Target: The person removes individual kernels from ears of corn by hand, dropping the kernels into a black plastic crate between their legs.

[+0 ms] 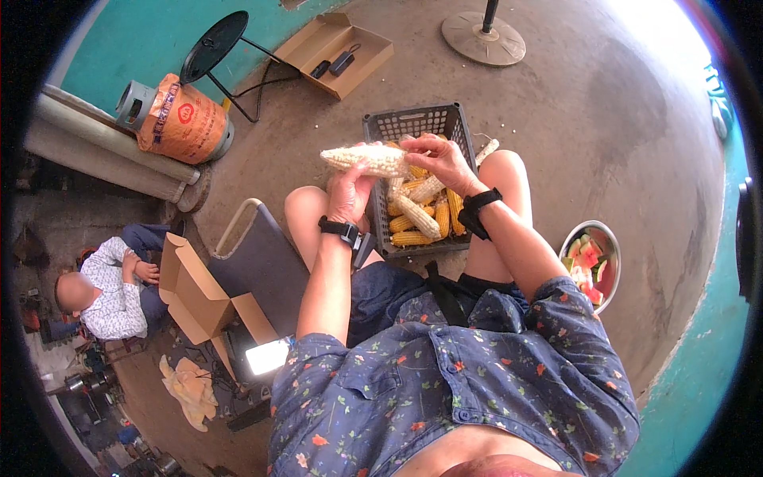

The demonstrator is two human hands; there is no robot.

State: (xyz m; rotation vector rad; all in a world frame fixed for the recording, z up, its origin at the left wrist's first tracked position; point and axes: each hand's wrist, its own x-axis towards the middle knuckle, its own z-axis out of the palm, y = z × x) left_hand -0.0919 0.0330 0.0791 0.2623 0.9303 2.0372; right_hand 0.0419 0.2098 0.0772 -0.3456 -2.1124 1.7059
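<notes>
A pale whitish ear of corn (367, 159) lies level above the near-left part of a dark plastic crate. My left hand (350, 188) is wrapped round it from below, with the thumb along its near side. At the ear's right end, my right hand (442, 159) is closed with its fingertips pinching the end; whether they also hold husk or silk is too small to tell. Below both hands stands the crate (457, 119), which holds several yellow ears (443, 219) and white ears (417, 216) of corn.
A metal bowl (616, 274) of watermelon pieces stands right of my leg. A pale cob (486, 151) rests by the crate's right rim. Farther off are a cardboard box (373, 60), a gas cylinder (226, 135) and a round stand base (453, 40). Another person (115, 290) sits at left.
</notes>
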